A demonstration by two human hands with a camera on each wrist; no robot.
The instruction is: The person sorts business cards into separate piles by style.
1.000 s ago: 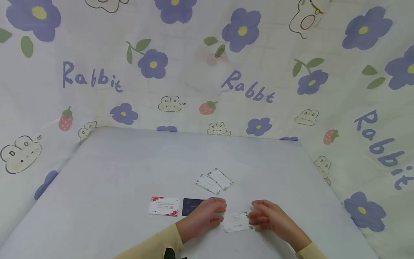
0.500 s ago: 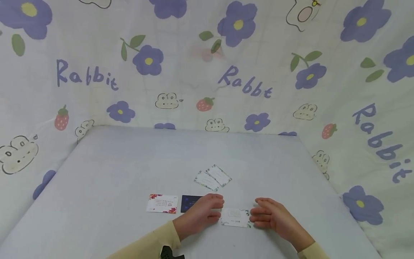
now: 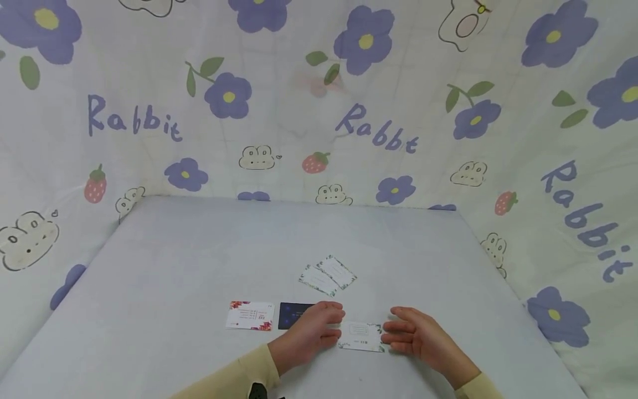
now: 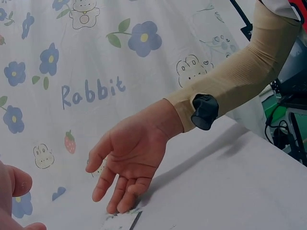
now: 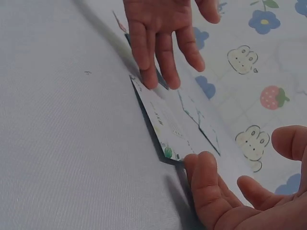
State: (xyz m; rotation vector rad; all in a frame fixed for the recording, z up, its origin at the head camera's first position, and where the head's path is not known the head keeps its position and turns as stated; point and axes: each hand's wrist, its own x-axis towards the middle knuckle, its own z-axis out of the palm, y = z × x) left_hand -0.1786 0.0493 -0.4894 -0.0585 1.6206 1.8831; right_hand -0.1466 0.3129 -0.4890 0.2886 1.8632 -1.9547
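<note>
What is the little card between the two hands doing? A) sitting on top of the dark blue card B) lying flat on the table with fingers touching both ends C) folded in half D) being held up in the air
B: the small white card lies flat on the table, with the left hand touching its one end and the right hand the other.

The little white card [image 3: 362, 337] with leafy green corners is lying flat, face up, just right of the dark blue card [image 3: 291, 315]. It's sitting long side toward the viewer, squared up.
</note>
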